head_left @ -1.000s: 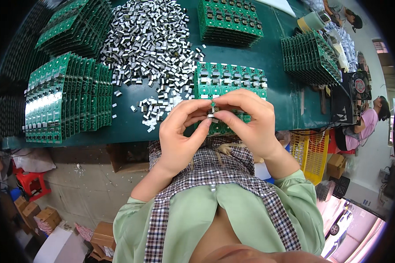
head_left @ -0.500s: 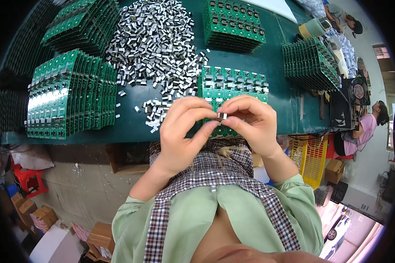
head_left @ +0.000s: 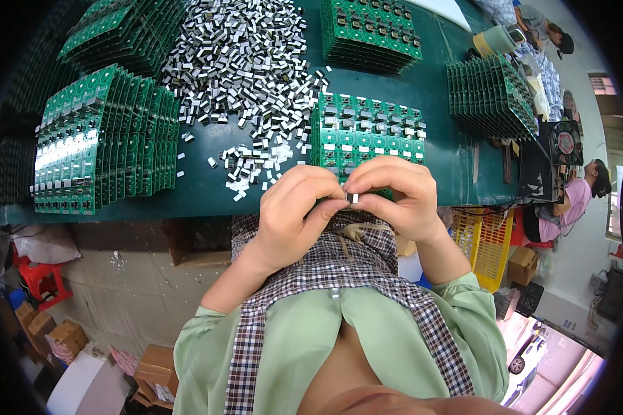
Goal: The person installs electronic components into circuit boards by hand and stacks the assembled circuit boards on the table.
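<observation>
A small black-and-white electronic component [head_left: 354, 198] is pinched between the fingertips of both hands, just past the table's near edge. My right hand [head_left: 400, 197] grips it with thumb and index finger. My left hand [head_left: 294, 214] is closed too, its thumb and index fingertip meeting at the component's left end; what lies right under those tips is hidden. Just beyond my fingers is a stack of green circuit boards [head_left: 370, 142], set with rows of white and dark parts. Many more such components lie in a loose pile [head_left: 246, 69] to the left, with a few scattered nearer me.
Circuit board stacks stand at left [head_left: 73, 152], back left [head_left: 121, 34], back middle [head_left: 370, 31] and right [head_left: 491, 97] of the green table [head_left: 208, 183]. A fan [head_left: 565, 143] sits at the right end, near a seated person in pink [head_left: 571, 207]. A yellow crate [head_left: 481, 245] stands below.
Both hands have come slightly down toward me with the component. My left fingertips have closed in against it. The table and its stacks appear slightly higher in view.
</observation>
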{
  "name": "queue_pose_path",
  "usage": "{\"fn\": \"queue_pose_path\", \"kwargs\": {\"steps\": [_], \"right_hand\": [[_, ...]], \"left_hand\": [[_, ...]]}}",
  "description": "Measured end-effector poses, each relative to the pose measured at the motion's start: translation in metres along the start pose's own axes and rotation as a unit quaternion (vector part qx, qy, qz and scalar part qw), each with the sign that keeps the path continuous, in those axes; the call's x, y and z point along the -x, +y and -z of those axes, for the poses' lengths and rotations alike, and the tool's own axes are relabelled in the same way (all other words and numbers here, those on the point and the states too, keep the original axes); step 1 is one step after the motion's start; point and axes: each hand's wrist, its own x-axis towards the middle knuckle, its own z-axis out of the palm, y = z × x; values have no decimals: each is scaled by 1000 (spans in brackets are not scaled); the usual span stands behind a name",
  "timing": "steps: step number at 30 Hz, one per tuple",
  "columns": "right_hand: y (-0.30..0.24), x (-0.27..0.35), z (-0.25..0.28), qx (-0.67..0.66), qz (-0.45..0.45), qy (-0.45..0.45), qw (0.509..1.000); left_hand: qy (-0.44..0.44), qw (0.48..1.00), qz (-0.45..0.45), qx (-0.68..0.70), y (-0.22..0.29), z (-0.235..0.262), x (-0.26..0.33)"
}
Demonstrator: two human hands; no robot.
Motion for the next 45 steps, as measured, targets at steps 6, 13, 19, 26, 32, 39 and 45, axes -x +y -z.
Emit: {"fn": "queue_pose_path", "kwargs": {"steps": [6,13,19,26,32,39,45], "right_hand": [[-3,-2,-3,8,31,-26,999],[-16,13,-11,70,38,7,997],[-16,22,-15,100,24,27,994],[-18,13,-10,-16,-25,-79,996],[-21,24,-20,72,40,8,997],[-23,21,-28,170,80,49,981],[-8,23,-39,229,124,118,958]], "left_hand": [[-4,999,-42,-17,-2,-3,6],[-22,998,-31,51,-1,-4,19],[-21,997,-74,-4,-2,-5,20],[-33,993,-109,14,-4,-6,25],[-21,994,-83,62,1,1,29],[-13,998,-57,-1,3,5,29],[26,999,0,-34,3,6,30]]}}
